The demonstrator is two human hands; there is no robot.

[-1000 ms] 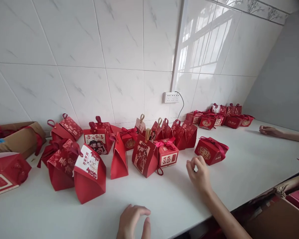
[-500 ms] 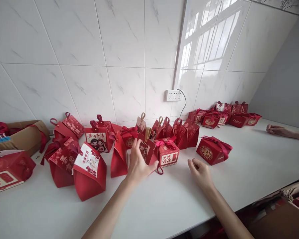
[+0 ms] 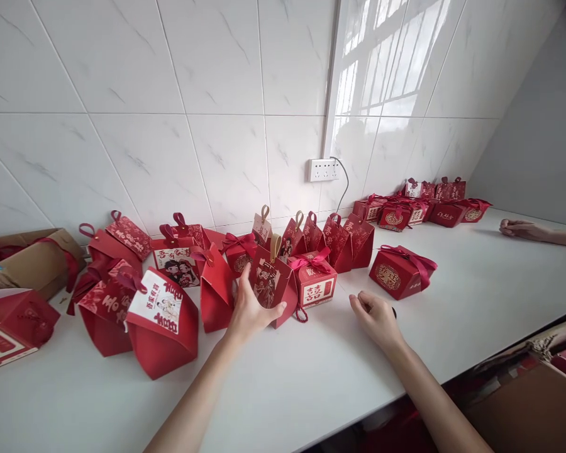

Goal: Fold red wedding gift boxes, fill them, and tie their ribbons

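My left hand (image 3: 251, 314) grips a red gift box (image 3: 265, 279) with a gold loop and a printed couple on its front. The thumb lies across the lower front, and the fingers press the left side. Touching or nearly touching it on the right is a red box (image 3: 317, 286) with a ribbon bow and a cream label. My right hand (image 3: 375, 319) rests on the table, curled into a loose fist, with nothing visible in it. A small dark spot shows beside its wrist. Beyond that hand sits a ribbon-tied red box (image 3: 399, 274).
On the left stand several red loop-topped boxes (image 3: 163, 340) and a cardboard carton (image 3: 59, 270) with red ribbon. More red boxes (image 3: 448, 214) line the wall at the far right. Another person's hand (image 3: 523, 229) rests on the white table (image 3: 471, 277). A socket strip (image 3: 324, 170) is on the wall.
The gold-looped gift box has come nearer to me in my left hand and shows more of its front. My right hand remains curled on the table. The view has shifted slightly.
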